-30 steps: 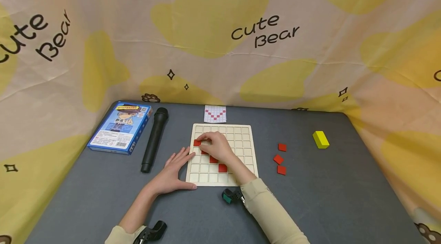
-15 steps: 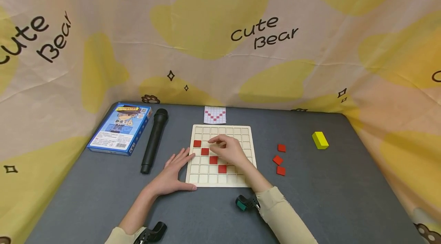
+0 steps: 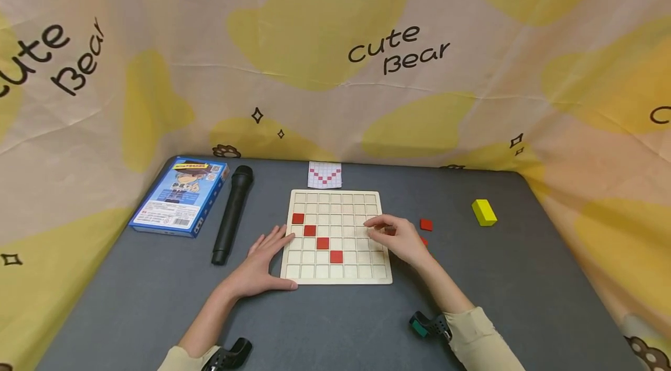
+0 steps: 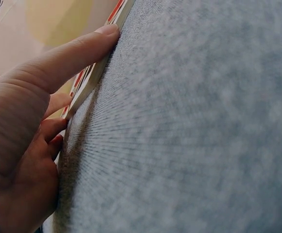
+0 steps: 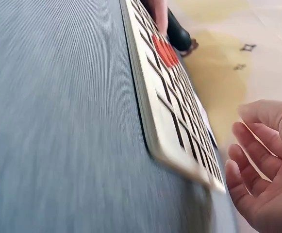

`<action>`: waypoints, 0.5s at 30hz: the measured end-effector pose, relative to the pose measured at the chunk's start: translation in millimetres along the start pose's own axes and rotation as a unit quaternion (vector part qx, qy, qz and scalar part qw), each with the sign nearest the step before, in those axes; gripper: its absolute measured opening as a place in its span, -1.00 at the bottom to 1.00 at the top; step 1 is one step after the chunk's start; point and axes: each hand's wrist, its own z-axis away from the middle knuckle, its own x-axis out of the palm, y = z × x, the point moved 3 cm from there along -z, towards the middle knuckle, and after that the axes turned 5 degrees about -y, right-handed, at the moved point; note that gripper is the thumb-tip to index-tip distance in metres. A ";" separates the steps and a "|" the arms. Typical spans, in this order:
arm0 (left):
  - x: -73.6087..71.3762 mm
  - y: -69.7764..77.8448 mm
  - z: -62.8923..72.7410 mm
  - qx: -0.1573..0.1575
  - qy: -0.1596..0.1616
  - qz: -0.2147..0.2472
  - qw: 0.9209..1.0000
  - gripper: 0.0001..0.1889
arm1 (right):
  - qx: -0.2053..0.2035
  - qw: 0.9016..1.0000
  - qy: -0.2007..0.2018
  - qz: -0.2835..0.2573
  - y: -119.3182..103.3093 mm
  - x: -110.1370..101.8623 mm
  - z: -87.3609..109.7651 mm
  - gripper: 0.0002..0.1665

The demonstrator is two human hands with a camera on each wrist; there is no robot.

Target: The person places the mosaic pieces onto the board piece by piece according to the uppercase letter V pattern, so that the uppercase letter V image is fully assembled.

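A cream grid board (image 3: 362,271) lies flat on the table with several red square tiles (image 3: 322,243) set in its cells, in a diagonal running down to the right. At the board's left edge my left hand (image 3: 257,269) rests with fingers spread, its thumb touching the near corner; the left wrist view shows the thumb (image 4: 73,56) against the board's side. My right hand (image 3: 398,238) hovers at the right edge, fingers loosely bent and holding nothing. Just beyond it sits a loose red tile (image 3: 426,225); a second (image 3: 424,241) peeks out from behind the hand, which hides the rest.
Behind the board is a small card (image 3: 324,175) printed with a pink V pattern. A black microphone (image 3: 232,216) and a blue box (image 3: 179,196) lie to the left. The yellow block (image 3: 484,212) stands far right, and a patterned cloth (image 3: 314,27) hangs behind the table.
My right hand has moved from the upper left tiles across to the board's right edge, uncovering the red diagonal. My left hand has stayed in place.
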 end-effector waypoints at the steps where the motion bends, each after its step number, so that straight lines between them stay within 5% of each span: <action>1: -0.2 -0.2 0.4 0.000 0.001 0.000 1.000 0.10 | 0.005 1.000 0.004 0.002 1.7 -4.9 4.1 -0.77; 15: 0.0 0.4 1.0 0.007 0.004 -0.002 1.000 0.10 | 0.016 0.987 0.075 0.142 27.6 -58.0 54.7 -0.76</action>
